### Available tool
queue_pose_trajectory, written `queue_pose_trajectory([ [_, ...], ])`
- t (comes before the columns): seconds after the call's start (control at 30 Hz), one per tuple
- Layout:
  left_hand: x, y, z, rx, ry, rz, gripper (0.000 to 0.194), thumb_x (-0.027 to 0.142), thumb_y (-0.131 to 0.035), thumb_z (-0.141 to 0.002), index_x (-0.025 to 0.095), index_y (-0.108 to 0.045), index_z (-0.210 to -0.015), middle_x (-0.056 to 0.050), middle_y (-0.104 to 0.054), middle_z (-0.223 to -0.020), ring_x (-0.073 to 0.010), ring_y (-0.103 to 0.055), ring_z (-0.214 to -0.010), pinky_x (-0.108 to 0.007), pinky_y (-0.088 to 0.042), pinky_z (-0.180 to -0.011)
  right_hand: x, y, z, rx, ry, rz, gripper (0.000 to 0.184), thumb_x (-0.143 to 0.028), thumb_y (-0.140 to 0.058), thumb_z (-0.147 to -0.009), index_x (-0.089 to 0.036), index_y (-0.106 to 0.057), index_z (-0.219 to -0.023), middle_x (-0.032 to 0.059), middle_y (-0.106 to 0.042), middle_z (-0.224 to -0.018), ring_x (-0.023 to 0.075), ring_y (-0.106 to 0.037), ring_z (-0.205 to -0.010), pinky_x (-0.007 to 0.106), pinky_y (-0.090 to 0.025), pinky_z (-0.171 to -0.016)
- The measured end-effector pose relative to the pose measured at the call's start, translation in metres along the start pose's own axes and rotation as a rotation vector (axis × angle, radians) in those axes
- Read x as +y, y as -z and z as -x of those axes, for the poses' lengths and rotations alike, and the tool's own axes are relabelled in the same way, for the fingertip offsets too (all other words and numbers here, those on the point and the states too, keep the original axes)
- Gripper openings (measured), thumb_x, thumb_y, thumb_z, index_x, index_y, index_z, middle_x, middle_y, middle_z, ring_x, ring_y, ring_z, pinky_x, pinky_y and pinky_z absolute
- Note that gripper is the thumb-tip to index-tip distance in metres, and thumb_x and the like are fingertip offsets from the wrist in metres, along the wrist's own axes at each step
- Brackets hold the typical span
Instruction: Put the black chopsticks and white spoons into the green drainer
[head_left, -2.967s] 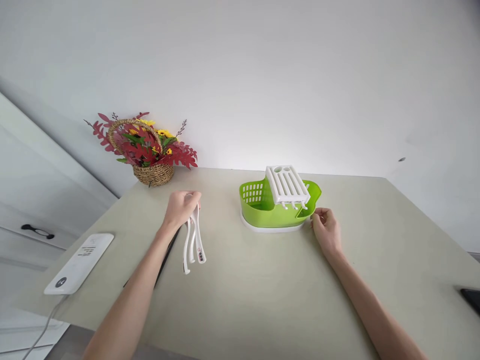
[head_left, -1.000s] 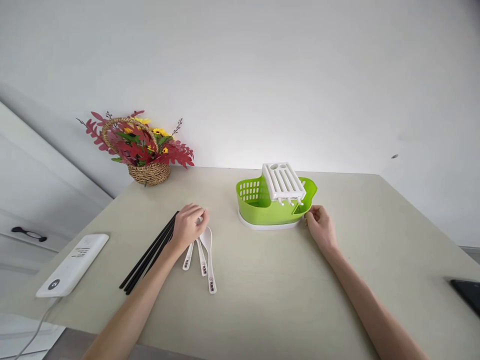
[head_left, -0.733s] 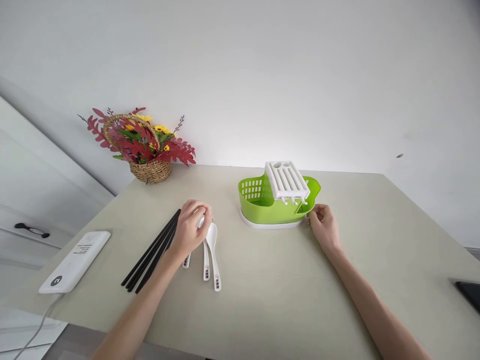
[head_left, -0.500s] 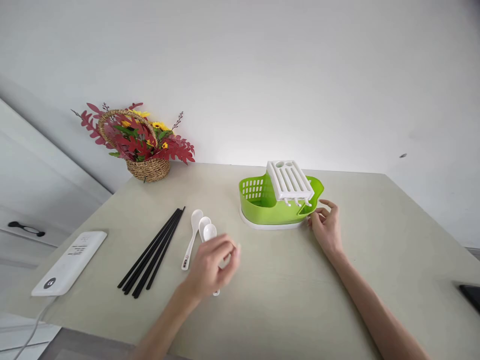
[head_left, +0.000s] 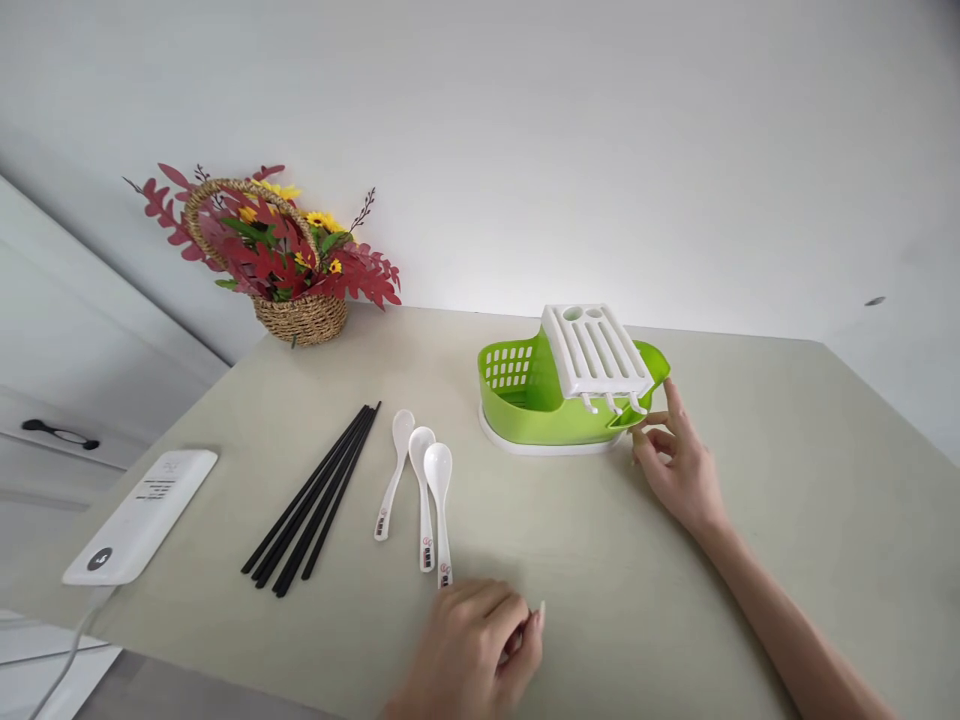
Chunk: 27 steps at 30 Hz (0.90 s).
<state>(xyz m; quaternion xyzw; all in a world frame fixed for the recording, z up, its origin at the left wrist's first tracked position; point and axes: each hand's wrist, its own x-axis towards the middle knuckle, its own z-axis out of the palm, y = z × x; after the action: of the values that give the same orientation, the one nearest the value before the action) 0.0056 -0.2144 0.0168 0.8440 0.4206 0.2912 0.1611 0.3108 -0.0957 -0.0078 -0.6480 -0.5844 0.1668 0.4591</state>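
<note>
You seem to be between handling moves: your left hand [head_left: 476, 645] is loosely curled at the near edge of the view, nothing visible in it, while your right hand [head_left: 686, 480] is partly open with fingertips at the right end of the green sink caddy [head_left: 532, 425], though whether they grip it you cannot tell. The three white spoons [head_left: 439, 465] lie nearer and left of the caddy, just right of the black chopsticks [head_left: 307, 540]; picking one up would call for uncurling your left fingers and pinching its handle.
</note>
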Motion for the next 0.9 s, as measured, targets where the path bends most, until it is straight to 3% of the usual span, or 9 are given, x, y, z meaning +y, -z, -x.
queue_pose_trajectory([
  [0.13,-0.003,-0.006,-0.002,0.082,0.025,-0.035,0.034,0.022,-0.056,-0.098,0.024,-0.035,-0.071,0.002,-0.054,-0.055,-0.0132,-0.048,-0.045,-0.036,-0.030,-0.046,-0.003,0.000,0.006,-0.009,0.112,0.093,0.094,-0.037,-0.061,-0.090,-0.031,-0.016,-0.172,0.0076,-0.070,-0.115,0.0175,-0.068,-0.066,0.030,-0.055,-0.054],
  [0.23,-0.002,-0.006,-0.001,0.081,-0.011,-0.042,0.033,0.019,-0.057,-0.097,0.024,-0.038,-0.070,0.002,-0.054,-0.056,-0.0126,-0.048,-0.047,-0.035,-0.031,-0.048,-0.003,0.000,0.009,-0.008,0.207,0.150,0.093,-0.034,-0.060,-0.093,-0.029,-0.013,-0.173,0.0085,-0.070,-0.115,0.0167,-0.068,-0.067,0.029,-0.055,-0.054],
  [0.4,0.000,-0.004,0.001,0.044,-0.048,-0.048,0.030,0.011,-0.058,-0.095,0.021,-0.043,-0.071,0.004,-0.055,-0.062,-0.0114,-0.051,-0.056,-0.032,-0.032,-0.056,-0.005,-0.002,0.011,-0.101,0.337,0.189,0.063,-0.030,-0.058,-0.098,-0.029,-0.045,-0.160,0.0054,-0.069,-0.108,0.0118,-0.062,-0.063,0.027,-0.057,-0.060],
  [0.47,0.000,-0.005,0.001,0.059,-0.058,-0.041,0.030,0.012,-0.059,-0.094,0.021,-0.042,-0.070,0.004,-0.053,-0.062,-0.0111,-0.050,-0.056,-0.032,-0.031,-0.057,-0.008,-0.004,0.012,-0.098,0.352,0.196,0.058,-0.029,-0.058,-0.099,-0.030,-0.050,-0.156,0.0048,-0.068,-0.109,0.0106,-0.062,-0.062,0.028,-0.058,-0.063],
  [0.73,-0.002,-0.011,0.003,0.060,-0.079,-0.017,0.029,0.013,-0.062,-0.090,0.021,-0.041,-0.071,0.005,-0.053,-0.062,-0.0111,-0.050,-0.056,-0.032,-0.029,-0.058,-0.039,-0.036,0.029,-0.144,0.183,0.235,0.082,-0.032,-0.058,-0.094,-0.026,-0.021,-0.168,0.0045,-0.069,-0.108,0.0130,-0.061,-0.059,0.029,-0.053,-0.056],
  [0.9,-0.003,-0.010,0.004,0.062,-0.093,-0.004,0.029,0.013,-0.064,-0.089,0.021,-0.042,-0.071,0.005,-0.053,-0.062,-0.0110,-0.050,-0.057,-0.032,-0.030,-0.058,-0.070,-0.066,0.034,-0.205,0.215,0.260,0.087,-0.029,-0.054,-0.094,-0.024,-0.011,-0.169,0.0066,-0.070,-0.112,0.0163,-0.065,-0.064,0.029,-0.050,-0.054],
])
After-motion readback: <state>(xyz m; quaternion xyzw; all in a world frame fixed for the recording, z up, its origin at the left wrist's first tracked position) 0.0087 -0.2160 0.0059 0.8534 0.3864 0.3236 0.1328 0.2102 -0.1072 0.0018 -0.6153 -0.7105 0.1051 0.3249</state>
